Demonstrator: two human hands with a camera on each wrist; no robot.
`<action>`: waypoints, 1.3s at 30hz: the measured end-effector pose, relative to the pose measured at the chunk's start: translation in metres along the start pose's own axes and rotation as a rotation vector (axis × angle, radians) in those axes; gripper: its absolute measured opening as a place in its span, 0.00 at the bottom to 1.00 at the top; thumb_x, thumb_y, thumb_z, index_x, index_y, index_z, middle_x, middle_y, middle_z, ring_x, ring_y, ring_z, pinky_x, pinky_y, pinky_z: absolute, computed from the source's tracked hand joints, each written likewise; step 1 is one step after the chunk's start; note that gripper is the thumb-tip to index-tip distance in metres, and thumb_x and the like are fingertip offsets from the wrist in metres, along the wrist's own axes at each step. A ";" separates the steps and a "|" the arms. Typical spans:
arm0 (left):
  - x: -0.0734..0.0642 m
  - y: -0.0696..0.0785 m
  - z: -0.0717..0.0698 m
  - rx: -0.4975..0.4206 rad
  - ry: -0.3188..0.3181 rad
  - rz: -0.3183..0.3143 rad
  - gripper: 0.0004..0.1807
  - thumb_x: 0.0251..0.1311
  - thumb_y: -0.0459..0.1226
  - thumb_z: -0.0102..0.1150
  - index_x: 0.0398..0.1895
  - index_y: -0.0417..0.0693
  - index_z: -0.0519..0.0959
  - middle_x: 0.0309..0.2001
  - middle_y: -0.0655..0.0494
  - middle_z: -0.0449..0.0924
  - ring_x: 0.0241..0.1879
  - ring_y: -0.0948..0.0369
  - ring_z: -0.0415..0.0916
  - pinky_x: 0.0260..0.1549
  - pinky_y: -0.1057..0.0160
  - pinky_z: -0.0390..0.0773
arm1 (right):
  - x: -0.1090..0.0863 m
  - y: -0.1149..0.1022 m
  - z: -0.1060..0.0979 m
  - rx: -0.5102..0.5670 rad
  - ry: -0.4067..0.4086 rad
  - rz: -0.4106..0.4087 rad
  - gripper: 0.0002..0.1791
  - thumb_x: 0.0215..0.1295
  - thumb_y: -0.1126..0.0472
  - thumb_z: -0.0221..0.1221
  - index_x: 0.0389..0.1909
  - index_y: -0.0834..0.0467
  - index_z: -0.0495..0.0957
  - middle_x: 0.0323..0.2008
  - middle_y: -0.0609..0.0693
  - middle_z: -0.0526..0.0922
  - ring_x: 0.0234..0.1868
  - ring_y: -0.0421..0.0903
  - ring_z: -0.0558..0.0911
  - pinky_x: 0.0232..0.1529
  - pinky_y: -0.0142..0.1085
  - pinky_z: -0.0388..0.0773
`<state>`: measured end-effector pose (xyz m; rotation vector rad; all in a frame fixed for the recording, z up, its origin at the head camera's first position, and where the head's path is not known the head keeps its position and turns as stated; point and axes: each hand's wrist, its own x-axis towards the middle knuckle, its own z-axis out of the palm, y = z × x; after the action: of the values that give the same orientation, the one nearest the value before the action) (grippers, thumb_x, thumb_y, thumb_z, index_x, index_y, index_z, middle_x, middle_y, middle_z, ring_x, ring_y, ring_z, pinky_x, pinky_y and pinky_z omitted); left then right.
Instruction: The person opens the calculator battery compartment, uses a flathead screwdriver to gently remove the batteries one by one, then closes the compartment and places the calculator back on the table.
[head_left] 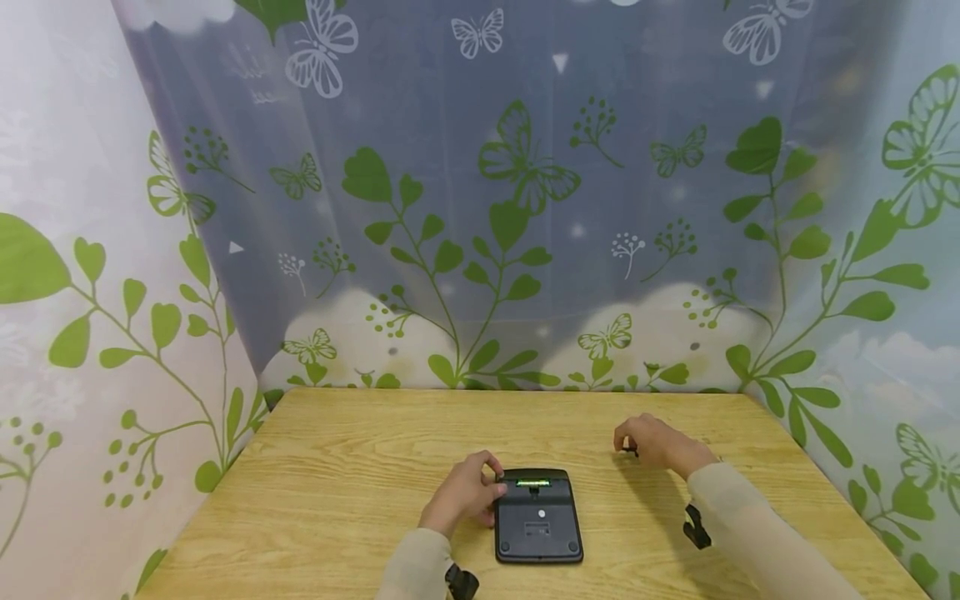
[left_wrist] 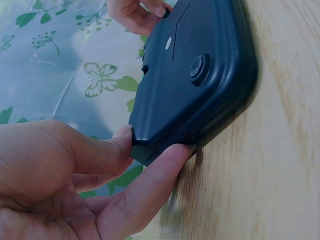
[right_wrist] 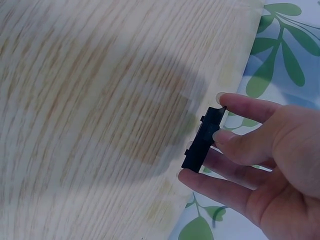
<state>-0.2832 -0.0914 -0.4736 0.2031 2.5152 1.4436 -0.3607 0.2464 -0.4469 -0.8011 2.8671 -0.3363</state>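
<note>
A black desktop calculator lies face down on the wooden table, its underside with round feet and a small white sticker showing. Near its far edge the battery slot is uncovered, and a green-yellow battery sits in it. My left hand pinches the calculator's far left corner; the left wrist view shows thumb and finger on that corner. Off to the right, above the table, my right hand holds a small black battery cover with two little tabs between thumb and fingers.
The wooden table extends around the calculator. A patterned cloth with leaves and butterflies hangs behind the table and along both sides. Black straps with devices sit on both wrists.
</note>
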 end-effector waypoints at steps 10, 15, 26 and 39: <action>0.001 0.000 0.000 -0.015 -0.007 -0.001 0.10 0.70 0.29 0.61 0.50 0.40 0.74 0.33 0.47 0.81 0.21 0.56 0.82 0.20 0.59 0.87 | 0.000 0.002 0.002 -0.013 0.014 0.005 0.27 0.52 0.91 0.55 0.42 0.59 0.85 0.40 0.57 0.86 0.42 0.57 0.85 0.41 0.45 0.87; 0.001 0.000 0.000 -0.006 -0.003 -0.010 0.10 0.70 0.30 0.62 0.50 0.40 0.75 0.33 0.47 0.81 0.21 0.56 0.82 0.20 0.59 0.87 | 0.000 0.006 0.004 -0.015 0.030 0.009 0.27 0.53 0.91 0.55 0.40 0.59 0.85 0.40 0.57 0.86 0.41 0.56 0.85 0.40 0.44 0.87; 0.002 0.000 0.000 -0.001 0.000 -0.024 0.10 0.70 0.30 0.62 0.50 0.41 0.75 0.34 0.47 0.81 0.22 0.56 0.83 0.20 0.60 0.87 | 0.002 0.008 0.006 -0.019 0.035 0.010 0.24 0.55 0.89 0.57 0.40 0.59 0.85 0.39 0.58 0.86 0.41 0.56 0.85 0.40 0.44 0.87; 0.001 0.000 0.001 0.002 0.002 -0.014 0.09 0.70 0.30 0.62 0.49 0.41 0.75 0.34 0.47 0.81 0.21 0.56 0.83 0.20 0.60 0.87 | 0.002 0.013 0.009 -0.034 0.081 -0.046 0.21 0.56 0.88 0.59 0.36 0.59 0.86 0.38 0.56 0.87 0.40 0.55 0.85 0.40 0.45 0.87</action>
<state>-0.2837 -0.0910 -0.4743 0.1835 2.5149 1.4367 -0.3665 0.2547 -0.4592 -0.8801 2.9407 -0.3335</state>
